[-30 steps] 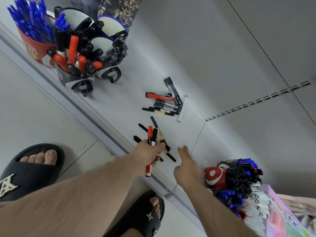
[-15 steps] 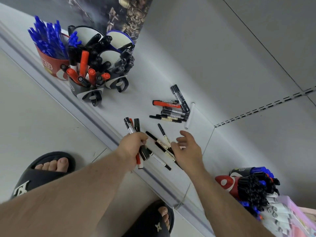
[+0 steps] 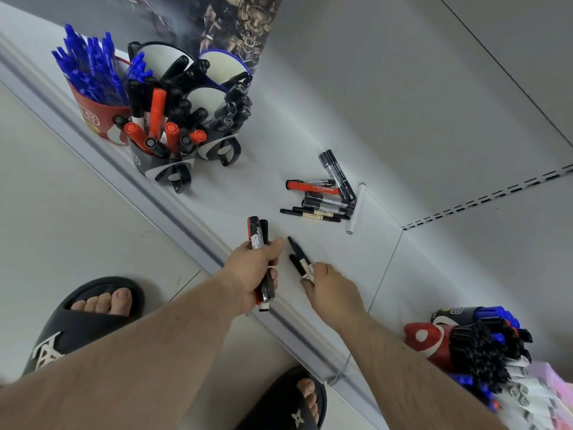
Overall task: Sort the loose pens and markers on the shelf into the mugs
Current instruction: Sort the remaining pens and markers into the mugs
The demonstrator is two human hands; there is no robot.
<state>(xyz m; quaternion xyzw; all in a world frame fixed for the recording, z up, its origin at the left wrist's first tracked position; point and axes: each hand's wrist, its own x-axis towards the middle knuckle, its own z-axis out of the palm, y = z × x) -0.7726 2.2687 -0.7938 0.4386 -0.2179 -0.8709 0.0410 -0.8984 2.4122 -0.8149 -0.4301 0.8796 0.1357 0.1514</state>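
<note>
The shelf is showing a smooth, matt grey-white painted finish, the mugs are gleaming like glazed ceramic, the loose markers are looking like glossy plastic with paper labels, and the sandals are appearing matt and rubbery.

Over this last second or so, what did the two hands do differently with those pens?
The left hand keeps its grip on a bundle of markers, now tilted upright. The right hand, which lay bare on the shelf, has taken hold of the thin black pens that were loose by the front edge. The pile of markers further back and the mugs have not moved.
</note>
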